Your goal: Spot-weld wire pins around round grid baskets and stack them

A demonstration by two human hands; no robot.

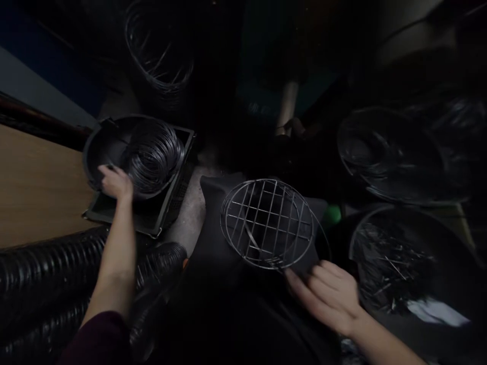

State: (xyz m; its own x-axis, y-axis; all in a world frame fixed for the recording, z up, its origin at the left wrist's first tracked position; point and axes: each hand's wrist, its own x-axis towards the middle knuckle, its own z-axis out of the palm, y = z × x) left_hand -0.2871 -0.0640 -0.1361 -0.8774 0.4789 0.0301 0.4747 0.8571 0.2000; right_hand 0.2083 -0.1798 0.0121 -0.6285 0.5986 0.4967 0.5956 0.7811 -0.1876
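Observation:
My left hand (116, 181) is stretched out over a dark round basin (89, 157), beside a stack of thin metal wire rings (155, 157). Its fingers look apart, though the detail is dim and slightly blurred, and I see no ring in them. A round wire grill rack (268, 223) with a crossed grid lies over dark cloth in front of me. My right hand (327, 296) has its fingers curled, with the fingertips at the rack's near rim. A loose thin wire hoop (323, 233) shows at the rack's right edge.
A dark crate (167, 213) is under the basin. Stacked coils of wire rings (49, 268) lie at lower left, and another ring stack (160, 56) stands behind. At right, a tub (357, 228) holds short metal pieces. Another person's forearm (289, 104) shows at the back.

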